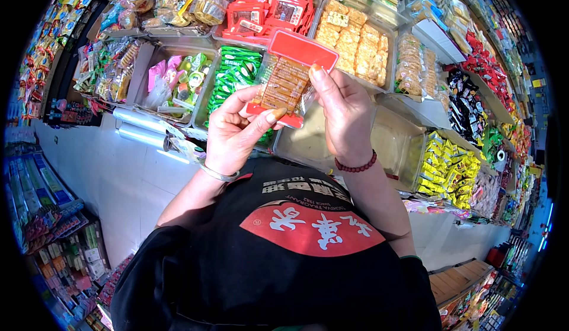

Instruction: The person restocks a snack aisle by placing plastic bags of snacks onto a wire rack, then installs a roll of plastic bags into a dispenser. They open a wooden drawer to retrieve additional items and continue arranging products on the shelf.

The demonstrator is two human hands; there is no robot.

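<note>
Between my two hands is a flat snack packet (284,82) with a red top band and a clear window over brownish contents. My left hand (235,126) pinches its lower left corner, thumb on the front. On the upper right edge, my right hand (344,108) grips the packet with the thumb in front. The packet is tilted, above a bin of green packets (233,71) and a clear plastic bin (306,137) whose bare floor shows. Behind it lies a bin of similar red packets (271,6).
Wrapped golden snack blocks (355,42) fill a bin at the back right. Yellow packets (449,168) lie at the right. Jelly cups and pink packets (180,80) sit in a bin at the left, with a clear film roll (141,128) below. Pale floor tiles (120,184) show at left.
</note>
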